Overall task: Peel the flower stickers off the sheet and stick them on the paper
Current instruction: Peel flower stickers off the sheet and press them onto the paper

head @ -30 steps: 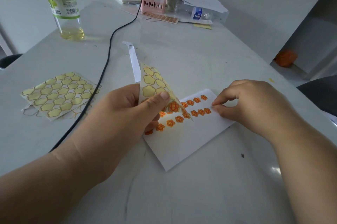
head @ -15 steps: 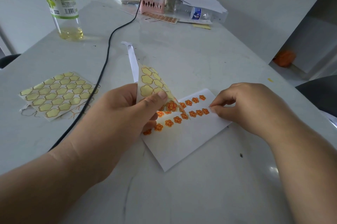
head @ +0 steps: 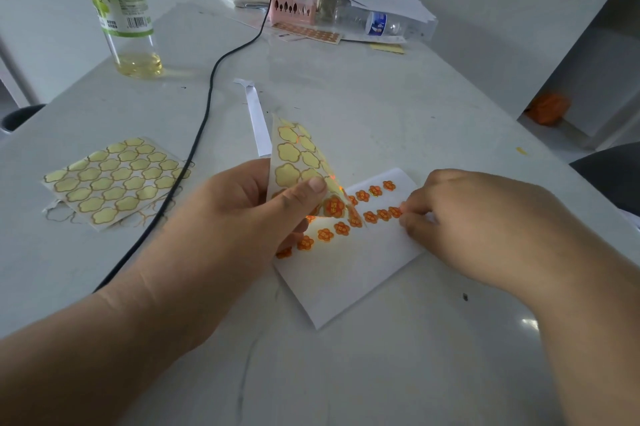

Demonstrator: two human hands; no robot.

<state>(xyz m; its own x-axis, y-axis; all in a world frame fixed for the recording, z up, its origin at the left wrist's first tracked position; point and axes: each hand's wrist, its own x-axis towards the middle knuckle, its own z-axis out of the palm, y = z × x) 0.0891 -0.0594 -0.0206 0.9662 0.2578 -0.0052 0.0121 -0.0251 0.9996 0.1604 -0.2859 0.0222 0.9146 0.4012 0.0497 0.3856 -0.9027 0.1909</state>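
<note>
Two bare hands over white rectangular paper (head: 356,273). Left hand (head: 242,214) pinches curled yellow-backed sticker sheet (head: 298,162), thumb on top, above paper's left end. Right hand (head: 478,221), fingers curled, tips at right end of middle row of small orange flower stickers (head: 382,215); pinching or pressing, cannot tell. Row follows paper's long axis; next free spot likely just beyond those fingertips.
</note>
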